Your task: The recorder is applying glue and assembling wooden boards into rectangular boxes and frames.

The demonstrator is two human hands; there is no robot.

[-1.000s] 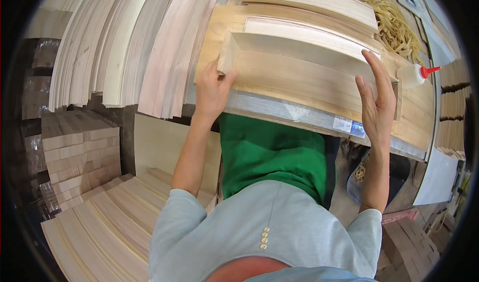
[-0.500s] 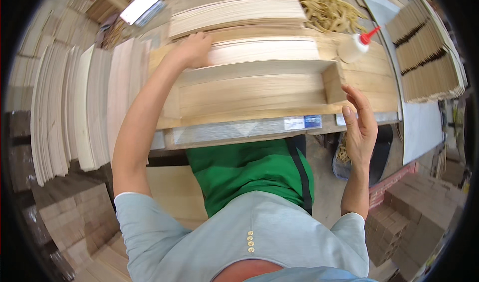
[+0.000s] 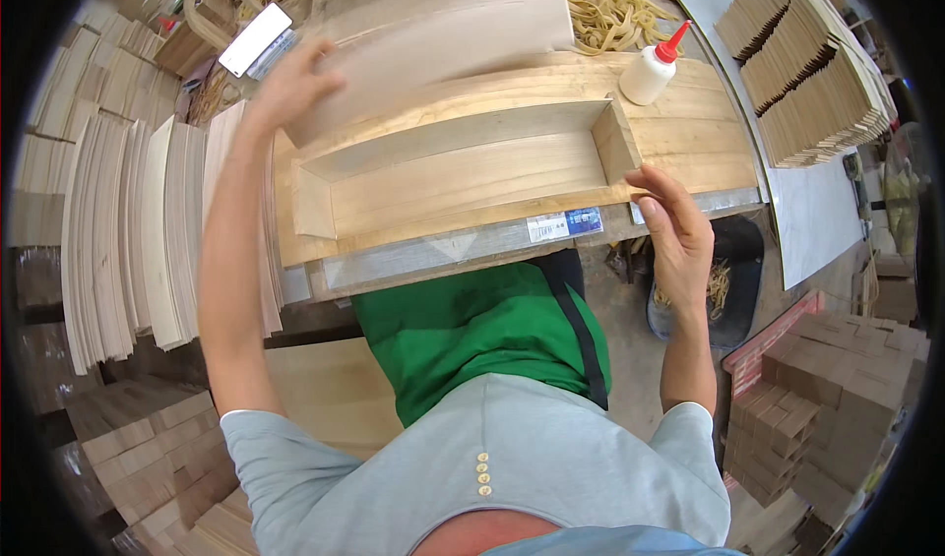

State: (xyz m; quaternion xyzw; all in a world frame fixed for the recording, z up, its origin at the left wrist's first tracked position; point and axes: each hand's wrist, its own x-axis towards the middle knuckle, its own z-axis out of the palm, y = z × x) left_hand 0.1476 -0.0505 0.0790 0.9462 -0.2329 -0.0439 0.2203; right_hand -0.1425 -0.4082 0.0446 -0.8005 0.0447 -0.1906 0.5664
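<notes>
Head view: the left hand (image 3: 295, 89) grasps a blurred, pale board (image 3: 458, 49) above the bench (image 3: 704, 138); the right hand (image 3: 679, 248), grip released, curves beside a wooden frame (image 3: 616, 143).

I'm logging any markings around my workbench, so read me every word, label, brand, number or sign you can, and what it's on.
No text can be read clearly.
White-and-blue label on the workbench's front edge: print too small and blurred to read.
White squeeze bottle with red nozzle: no lettering visible.
</notes>
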